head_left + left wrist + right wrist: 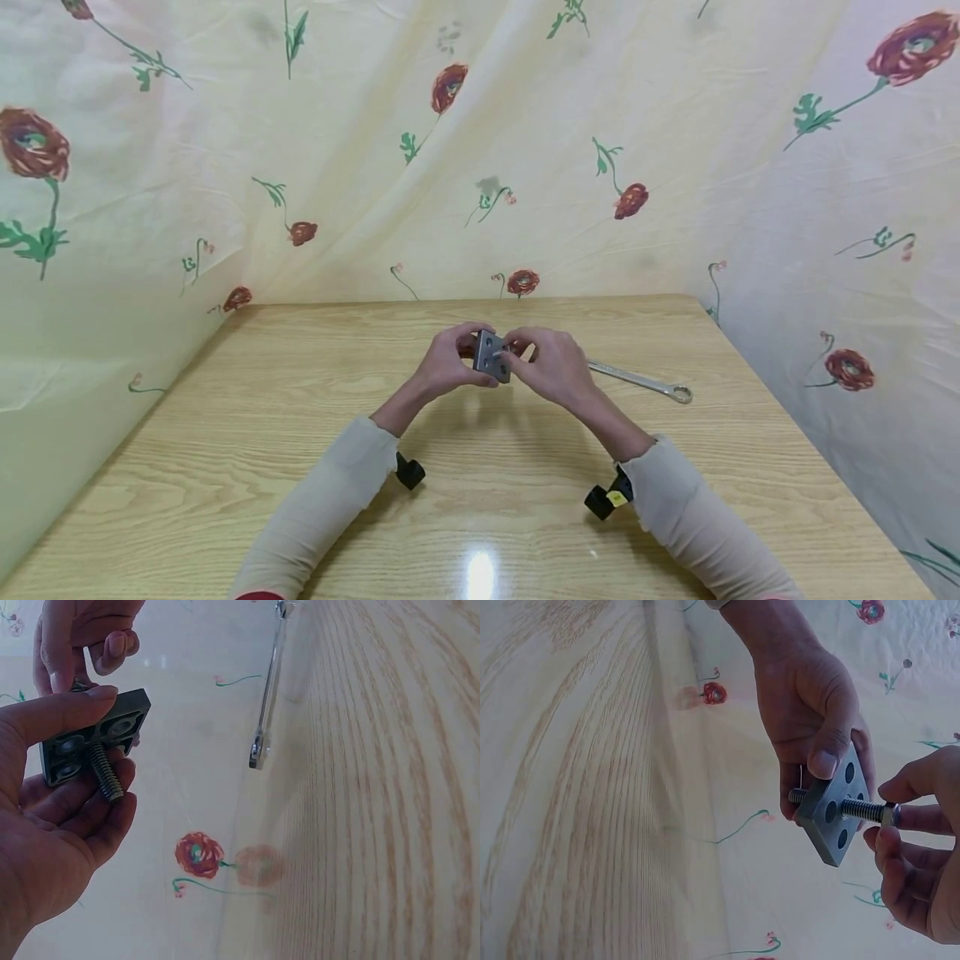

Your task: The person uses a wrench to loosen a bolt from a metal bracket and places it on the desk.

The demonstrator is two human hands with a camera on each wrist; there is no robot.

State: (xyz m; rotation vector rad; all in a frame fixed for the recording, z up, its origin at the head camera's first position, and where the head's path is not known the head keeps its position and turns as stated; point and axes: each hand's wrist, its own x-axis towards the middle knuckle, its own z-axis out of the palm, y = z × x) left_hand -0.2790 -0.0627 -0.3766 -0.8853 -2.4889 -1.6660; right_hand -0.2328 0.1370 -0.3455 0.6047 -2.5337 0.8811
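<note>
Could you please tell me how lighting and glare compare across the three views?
Head view: bright, with a white glare spot on the table at the bottom edge; left wrist view: dimmer, the plate dark; right wrist view: also dim, the bolt's threads catching light.

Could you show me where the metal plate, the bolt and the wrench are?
Metal plate (837, 793), right wrist view: its flat face, between holes.
Bolt (863, 811), right wrist view: its threaded shank.
Wrench (633, 378), head view: its handle.
</note>
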